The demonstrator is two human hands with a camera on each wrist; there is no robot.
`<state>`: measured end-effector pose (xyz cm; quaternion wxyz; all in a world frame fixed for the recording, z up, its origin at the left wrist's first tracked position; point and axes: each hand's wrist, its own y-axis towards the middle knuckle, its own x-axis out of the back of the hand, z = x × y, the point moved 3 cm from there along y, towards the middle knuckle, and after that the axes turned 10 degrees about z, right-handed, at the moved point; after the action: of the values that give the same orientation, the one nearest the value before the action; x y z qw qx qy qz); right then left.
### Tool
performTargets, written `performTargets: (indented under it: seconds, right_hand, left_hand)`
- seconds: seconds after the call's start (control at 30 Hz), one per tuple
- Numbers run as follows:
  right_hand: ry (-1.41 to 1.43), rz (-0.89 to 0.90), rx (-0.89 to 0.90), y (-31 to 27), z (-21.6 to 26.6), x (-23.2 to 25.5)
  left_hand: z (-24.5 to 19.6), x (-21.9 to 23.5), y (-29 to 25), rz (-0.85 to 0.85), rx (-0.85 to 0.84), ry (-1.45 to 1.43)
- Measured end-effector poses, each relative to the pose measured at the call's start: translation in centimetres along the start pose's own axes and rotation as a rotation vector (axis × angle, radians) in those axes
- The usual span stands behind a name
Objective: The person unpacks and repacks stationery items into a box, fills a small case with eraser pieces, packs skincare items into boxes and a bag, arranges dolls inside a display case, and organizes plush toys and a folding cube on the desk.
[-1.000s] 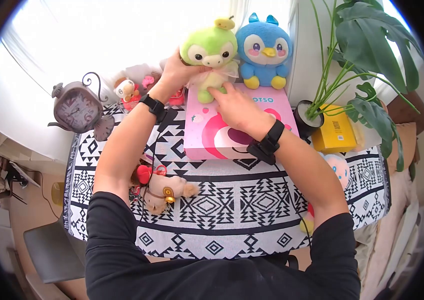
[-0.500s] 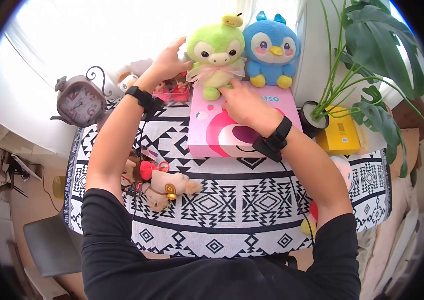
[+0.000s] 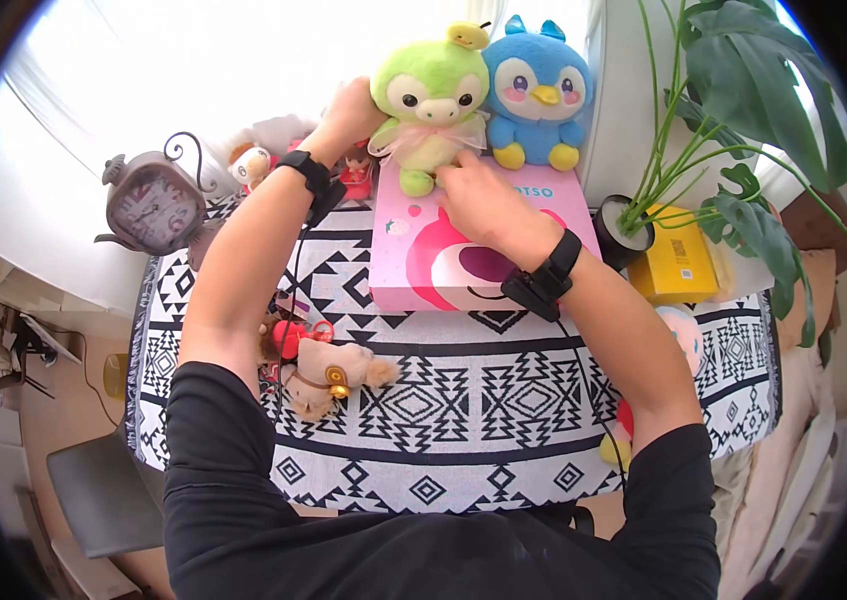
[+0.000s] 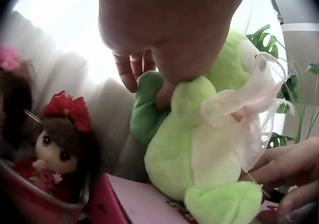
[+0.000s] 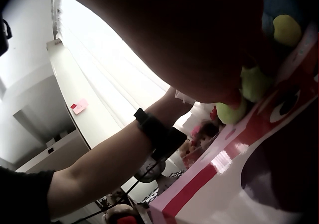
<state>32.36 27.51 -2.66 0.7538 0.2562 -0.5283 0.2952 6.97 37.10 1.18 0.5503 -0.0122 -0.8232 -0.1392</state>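
Note:
A green plush toy (image 3: 429,90) with a sheer pink bow sits upright on the back of a pink box (image 3: 399,290). From behind its left side, my left hand (image 3: 350,115) holds it; in the left wrist view that hand's fingers (image 4: 135,67) and thumb close on a darker green part (image 4: 147,104) at the toy's back. My right hand (image 3: 494,210) is at the toy's lower front, fingers bent round the foot area, which they partly hide. One foot (image 4: 224,201) rests on the box top. A blue plush penguin (image 3: 539,90) sits close at the right.
Behind my left forearm stand small dolls (image 4: 60,149) and a clock (image 3: 154,205). A brown plush (image 3: 319,375) lies on the patterned cloth (image 3: 434,400). At the right are a potted plant (image 3: 627,230), a yellow box (image 3: 679,265) and another plush (image 3: 682,335) partly behind my right arm.
My left hand let go half a second ago, fingers spread beside the green toy, and is now back against it, holding its back. My right hand has stayed by the feet.

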Motion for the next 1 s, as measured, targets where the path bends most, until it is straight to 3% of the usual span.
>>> performTargets:
  seconds: [0.07,0.17,0.37,0.83,1.0]
  right_hand:
    - [0.006,-0.015,0.006,0.0,0.0,0.1]
    - [-0.018,0.024,-0.013,-0.1,0.1,0.2]
    - [-0.031,-0.006,0.012,0.1,0.1,-0.1]
    - [-0.004,0.018,0.002,-0.5,0.8,0.6]
    - [-0.001,0.015,-0.009,-0.8,0.5,0.7]
  left_hand:
    - [0.4,-0.4,0.2,0.007,0.043,0.047]
    - [3.1,-1.7,1.2,-0.070,-0.019,-0.041]
    - [6.2,-3.7,2.9,0.194,-0.274,-0.068]
    - [4.0,-3.1,2.0,0.228,0.038,-0.127]
    - [3.9,-2.2,-0.9,0.243,0.143,-0.142]
